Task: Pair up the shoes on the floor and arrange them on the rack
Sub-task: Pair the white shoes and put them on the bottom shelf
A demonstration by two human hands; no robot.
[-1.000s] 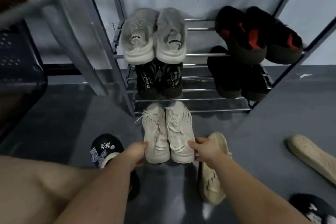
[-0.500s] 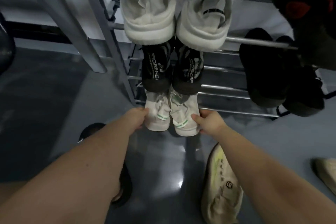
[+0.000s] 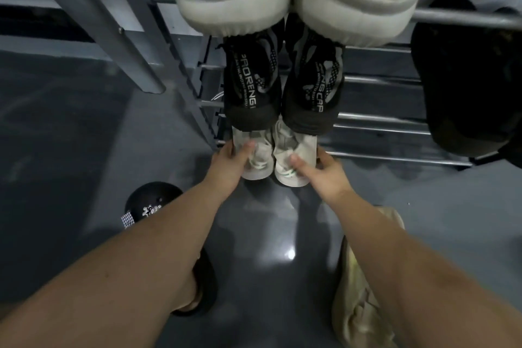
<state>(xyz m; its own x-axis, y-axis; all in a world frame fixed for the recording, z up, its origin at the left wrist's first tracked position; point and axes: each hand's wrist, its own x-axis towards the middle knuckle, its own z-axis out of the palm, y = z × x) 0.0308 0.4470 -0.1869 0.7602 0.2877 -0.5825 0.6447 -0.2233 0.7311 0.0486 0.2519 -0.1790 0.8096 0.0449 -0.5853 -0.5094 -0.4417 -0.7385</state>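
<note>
The left hand (image 3: 230,162) and right hand (image 3: 324,171) are each closing thumb-over-top around one shoe of the cream knit green-striped sneaker pair (image 3: 278,158), whose toes are sitting under the black lettered sneakers (image 3: 279,85) at the grey metal rack's (image 3: 395,154) lowest bars.

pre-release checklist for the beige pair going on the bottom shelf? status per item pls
1. Left hand grips the left beige sneaker: ok.
2. Right hand grips the right beige sneaker: ok.
3. The two sneakers side by side, heels level: ok.
4. Toes under the black lettered pair, on the bottom rails: cannot tell, hidden.
5. Heels fully onto the rack: not ok, they overhang the front rail.
6. Bare rail to the right for the next pair: ok.
</note>
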